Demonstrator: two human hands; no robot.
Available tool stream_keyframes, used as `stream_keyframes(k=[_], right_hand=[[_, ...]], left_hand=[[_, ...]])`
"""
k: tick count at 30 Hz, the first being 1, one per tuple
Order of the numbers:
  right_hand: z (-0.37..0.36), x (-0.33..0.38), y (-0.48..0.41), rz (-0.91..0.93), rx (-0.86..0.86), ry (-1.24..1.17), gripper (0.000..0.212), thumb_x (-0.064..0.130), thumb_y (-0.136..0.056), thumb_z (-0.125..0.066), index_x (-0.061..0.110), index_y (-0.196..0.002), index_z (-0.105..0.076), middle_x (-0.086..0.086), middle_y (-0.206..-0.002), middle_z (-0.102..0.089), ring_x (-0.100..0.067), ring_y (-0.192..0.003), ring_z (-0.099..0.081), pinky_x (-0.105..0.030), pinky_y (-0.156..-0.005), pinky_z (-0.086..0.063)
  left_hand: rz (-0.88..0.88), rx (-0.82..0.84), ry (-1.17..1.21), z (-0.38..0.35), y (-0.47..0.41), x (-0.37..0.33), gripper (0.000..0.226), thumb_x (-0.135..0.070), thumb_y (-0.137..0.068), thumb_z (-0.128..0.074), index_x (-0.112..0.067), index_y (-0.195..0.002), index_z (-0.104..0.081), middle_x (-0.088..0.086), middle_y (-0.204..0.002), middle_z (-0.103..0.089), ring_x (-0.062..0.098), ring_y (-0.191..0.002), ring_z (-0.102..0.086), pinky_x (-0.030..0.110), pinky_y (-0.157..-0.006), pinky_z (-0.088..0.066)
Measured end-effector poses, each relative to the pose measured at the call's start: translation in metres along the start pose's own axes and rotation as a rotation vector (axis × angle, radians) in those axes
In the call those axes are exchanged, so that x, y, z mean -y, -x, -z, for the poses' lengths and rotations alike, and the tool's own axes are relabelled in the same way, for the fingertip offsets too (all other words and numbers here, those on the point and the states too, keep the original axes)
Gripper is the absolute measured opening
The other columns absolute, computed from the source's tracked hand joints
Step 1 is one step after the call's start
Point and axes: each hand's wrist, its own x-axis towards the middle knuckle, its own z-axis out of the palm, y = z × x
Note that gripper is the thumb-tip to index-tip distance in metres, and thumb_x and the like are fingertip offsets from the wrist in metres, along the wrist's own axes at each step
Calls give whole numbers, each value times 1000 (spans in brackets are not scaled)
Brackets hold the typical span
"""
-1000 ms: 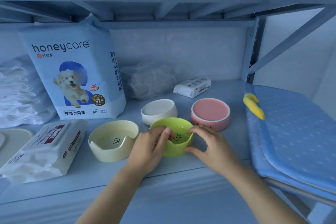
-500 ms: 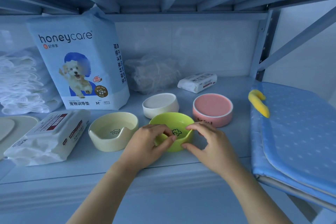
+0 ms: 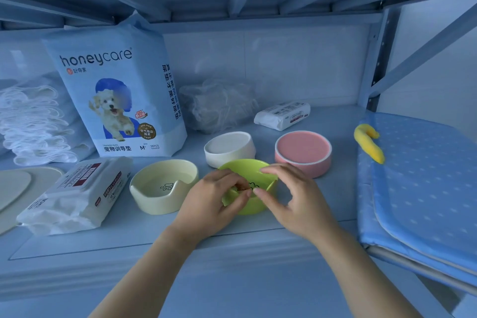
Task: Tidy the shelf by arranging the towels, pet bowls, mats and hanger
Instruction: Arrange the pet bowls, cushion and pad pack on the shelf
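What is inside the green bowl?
A black paw print shows on the floor of the green bowl. The left hand and right hand cover its front part, so anything there is hidden.

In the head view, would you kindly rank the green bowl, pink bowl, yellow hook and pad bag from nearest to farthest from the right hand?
1. The green bowl: the right hand holds its rim, at the shelf's front.
2. The pink bowl: just behind the hand.
3. The yellow hook: to the right, on the blue mat.
4. The pad bag: far left, at the back.
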Motion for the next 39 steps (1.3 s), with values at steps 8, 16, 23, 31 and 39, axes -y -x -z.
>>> stream_keyframes(k=[8, 16, 23, 31, 39], right_hand=[[-1, 9, -61, -46, -96, 33, 27, 28, -83, -61, 16, -107, -63, 8, -100, -64, -4, -92, -58, -10, -78, -35], [-9, 6, -155, -15, 82, 154, 32, 16, -81, -64, 15, -113, -62, -2, -115, -63, -18, -109, -56, -27, -91, -42], [-8, -17, -201, 22, 315, 411, 29, 22, -84, -61, 16, -113, -61, -4, -115, -62, -21, -108, -55, -31, -92, -42], [-7, -41, -184, 96, 559, 404, 34, 37, -84, -65, 21, -114, -62, 3, -115, -62, -15, -107, -55, -25, -91, -40], [-23, -62, -181, 36, 730, 324, 63, 52, -72, -72, 27, -127, -54, 9, -134, -52, -11, -123, -46, -33, -105, -36]], left_hand=[[21, -83, -35, 36, -55, 6, 23, -42, -81, -46, -30, -90, -63, -16, -85, -61, -1, -82, -55, 17, -72, -44], [35, 133, -215, 69, -125, 58, 14, -21, -81, -64, -27, -93, -65, -8, -93, -65, 8, -82, -59, 27, -77, -49], [80, 244, -219, 68, -156, 92, 17, -21, -80, -64, -26, -97, -64, -9, -95, -64, 7, -85, -57, 18, -77, -42], [62, 373, -138, 48, -149, 100, 24, -21, -81, -68, -22, -104, -64, -8, -101, -60, 3, -87, -53, -3, -71, -33], [203, 534, -183, 38, -136, 106, 41, -43, -82, -64, -39, -122, -54, -14, -124, -54, 3, -113, -49, 12, -80, -31]])
